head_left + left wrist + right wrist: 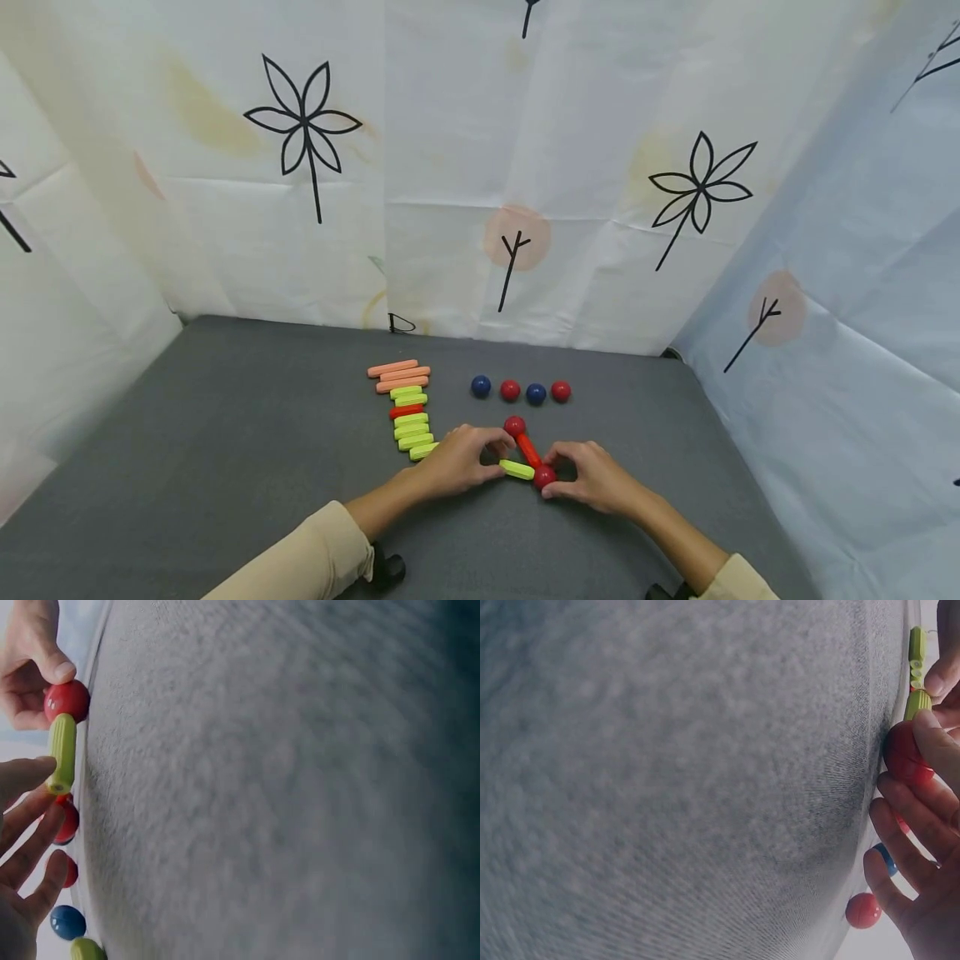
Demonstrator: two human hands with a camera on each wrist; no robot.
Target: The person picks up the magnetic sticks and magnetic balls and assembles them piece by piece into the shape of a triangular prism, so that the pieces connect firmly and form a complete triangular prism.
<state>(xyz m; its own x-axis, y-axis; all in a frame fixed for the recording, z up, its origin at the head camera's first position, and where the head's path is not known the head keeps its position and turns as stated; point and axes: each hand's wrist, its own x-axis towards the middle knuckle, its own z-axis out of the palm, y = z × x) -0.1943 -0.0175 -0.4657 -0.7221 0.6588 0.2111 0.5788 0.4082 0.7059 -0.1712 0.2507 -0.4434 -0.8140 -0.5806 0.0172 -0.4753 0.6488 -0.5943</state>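
Two red balls are joined by a red stick (528, 451): the far ball (514, 426) and the near ball (544, 477). My right hand (596, 479) grips the near ball between thumb and fingers, as the right wrist view also shows. A yellow-green ribbed stick (517, 470) meets that same ball on its left side. With thumb and fingertips my left hand (463, 458) pinches the free end of this stick. In the left wrist view the ribbed stick (63, 754) points straight at the red ball (67, 701).
Left of the hands runs a column of sticks: several yellow-green ones (412, 430), one red stick (407, 412) and orange sticks (402, 385) at the far end. Behind the joined piece lie a row of blue balls (481, 386) and red balls (561, 391) on the grey table (225, 450).
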